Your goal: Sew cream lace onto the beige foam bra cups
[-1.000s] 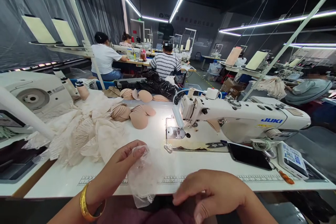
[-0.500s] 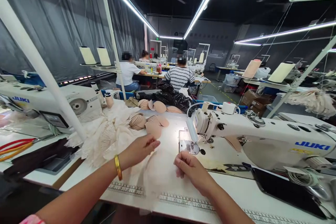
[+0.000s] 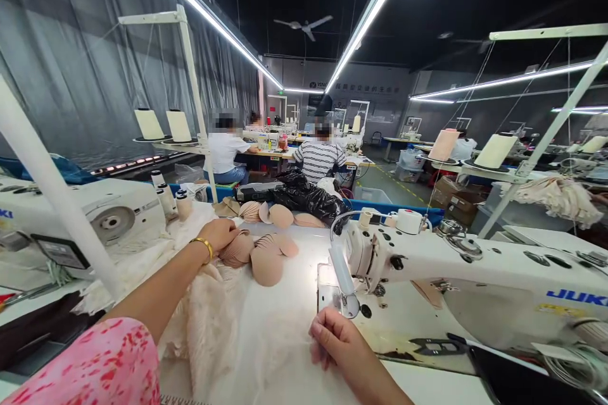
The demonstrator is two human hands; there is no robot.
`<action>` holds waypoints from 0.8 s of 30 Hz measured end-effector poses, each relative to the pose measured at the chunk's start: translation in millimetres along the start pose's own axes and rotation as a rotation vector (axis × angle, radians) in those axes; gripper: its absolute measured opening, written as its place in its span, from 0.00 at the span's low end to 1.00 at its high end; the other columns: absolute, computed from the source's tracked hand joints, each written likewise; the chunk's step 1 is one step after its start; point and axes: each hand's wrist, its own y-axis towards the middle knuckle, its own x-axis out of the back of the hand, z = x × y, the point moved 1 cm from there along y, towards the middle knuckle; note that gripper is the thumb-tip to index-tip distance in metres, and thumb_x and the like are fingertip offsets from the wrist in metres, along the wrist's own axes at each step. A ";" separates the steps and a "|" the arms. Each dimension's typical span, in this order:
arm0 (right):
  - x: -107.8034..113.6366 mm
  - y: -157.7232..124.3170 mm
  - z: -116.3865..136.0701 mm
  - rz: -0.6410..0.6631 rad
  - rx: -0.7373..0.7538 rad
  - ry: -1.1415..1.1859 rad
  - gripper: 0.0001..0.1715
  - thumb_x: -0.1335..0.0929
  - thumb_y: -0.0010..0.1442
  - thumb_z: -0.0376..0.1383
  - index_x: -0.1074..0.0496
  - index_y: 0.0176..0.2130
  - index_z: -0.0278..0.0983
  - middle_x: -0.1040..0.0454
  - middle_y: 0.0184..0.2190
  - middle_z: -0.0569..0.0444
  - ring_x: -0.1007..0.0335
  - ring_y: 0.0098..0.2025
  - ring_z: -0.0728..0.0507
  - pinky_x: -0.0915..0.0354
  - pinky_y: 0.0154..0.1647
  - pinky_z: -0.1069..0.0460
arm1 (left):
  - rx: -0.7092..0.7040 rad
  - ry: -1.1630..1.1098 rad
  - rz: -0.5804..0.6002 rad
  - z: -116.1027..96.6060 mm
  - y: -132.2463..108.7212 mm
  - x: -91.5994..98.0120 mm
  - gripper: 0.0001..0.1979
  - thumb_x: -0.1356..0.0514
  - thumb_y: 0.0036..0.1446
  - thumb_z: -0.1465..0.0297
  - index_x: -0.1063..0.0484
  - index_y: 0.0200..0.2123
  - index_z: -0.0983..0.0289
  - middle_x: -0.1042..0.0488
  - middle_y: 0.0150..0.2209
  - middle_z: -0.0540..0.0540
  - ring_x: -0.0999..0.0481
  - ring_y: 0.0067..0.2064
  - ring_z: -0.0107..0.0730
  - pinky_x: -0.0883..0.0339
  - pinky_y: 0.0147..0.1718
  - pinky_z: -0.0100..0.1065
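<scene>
My left hand (image 3: 219,234) reaches forward to a fanned stack of beige moulded bra cups (image 3: 239,249). It touches or hovers just over the stack's left end; its fingertips are hidden. More loose beige cups (image 3: 266,264) lie to the right of that stack. In front of the sewing machine's needle area, my right hand (image 3: 335,336) is closed, thumb against curled fingers, on the edge of a sheer cream fabric (image 3: 280,354). Ruffled cream fabric (image 3: 209,310) spreads under my left forearm.
A white sewing machine (image 3: 456,259) stands on the right, with black thread snips (image 3: 437,346) and a dark tablet-like panel (image 3: 513,373) before it. Another machine (image 3: 109,215) and a white post (image 3: 57,190) are on the left. A black plastic bag (image 3: 308,196) lies beyond the cups. Co-workers sit farther back.
My left hand has moved forward and left, from above the sheer fabric to the stack of cups. My right hand stays closed near the needle area. The view has shifted slightly.
</scene>
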 end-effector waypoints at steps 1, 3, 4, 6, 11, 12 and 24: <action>-0.2 0.3 0.8 -0.001 -0.004 -0.004 0.36 0.26 0.55 0.68 0.34 0.32 0.40 0.27 0.24 0.58 0.34 0.28 0.47 0.41 0.30 0.52 | -0.009 0.027 0.014 -0.1 0.7 0.2 0.17 0.36 0.71 0.61 0.26 0.57 0.63 0.24 0.57 0.60 0.21 0.53 0.44 0.22 0.52 0.50; -0.7 -0.1 2.0 -0.004 -0.010 -0.011 0.36 0.26 0.55 0.68 0.34 0.32 0.40 0.27 0.24 0.58 0.33 0.28 0.47 0.41 0.30 0.52 | -0.025 0.070 0.033 -2.1 1.2 0.5 0.17 0.36 0.71 0.61 0.26 0.57 0.64 0.24 0.57 0.60 0.21 0.54 0.44 0.22 0.52 0.50; -1.0 -0.6 2.3 -0.004 -0.010 -0.012 0.36 0.26 0.55 0.68 0.34 0.32 0.40 0.27 0.24 0.58 0.33 0.28 0.47 0.41 0.30 0.52 | -0.030 0.084 0.034 -3.8 0.9 0.7 0.17 0.36 0.71 0.61 0.26 0.57 0.64 0.24 0.57 0.60 0.21 0.54 0.44 0.22 0.53 0.50; -1.4 -1.4 2.5 -0.006 -0.011 -0.009 0.36 0.26 0.55 0.67 0.34 0.32 0.40 0.27 0.24 0.58 0.33 0.28 0.47 0.41 0.30 0.52 | -0.033 0.101 0.023 -7.9 -0.6 2.1 0.17 0.36 0.71 0.62 0.26 0.57 0.64 0.24 0.57 0.60 0.21 0.53 0.44 0.22 0.52 0.50; -0.6 -1.6 3.0 -0.012 -0.007 0.007 0.34 0.26 0.57 0.64 0.33 0.33 0.39 0.26 0.25 0.58 0.33 0.29 0.48 0.41 0.30 0.53 | -0.041 0.048 -0.132 -22.1 -17.3 17.8 0.18 0.35 0.70 0.62 0.26 0.57 0.64 0.24 0.56 0.60 0.21 0.53 0.44 0.22 0.52 0.50; -0.2 -1.7 3.9 -0.017 -0.010 0.008 0.33 0.26 0.57 0.64 0.33 0.33 0.39 0.25 0.25 0.58 0.33 0.29 0.48 0.41 0.30 0.53 | -0.057 0.019 -0.182 -26.3 -24.5 21.6 0.18 0.36 0.70 0.61 0.26 0.57 0.64 0.24 0.56 0.60 0.21 0.53 0.44 0.23 0.52 0.51; 9.0 -5.9 12.0 -0.074 0.001 0.073 0.38 0.32 0.58 0.71 0.29 0.37 0.39 0.24 0.27 0.56 0.23 0.31 0.44 0.34 0.32 0.50 | -0.562 -0.317 0.253 -105.6 -162.8 -23.0 0.16 0.47 0.66 0.57 0.25 0.35 0.60 0.24 0.29 0.49 0.27 0.31 0.35 0.40 0.30 0.34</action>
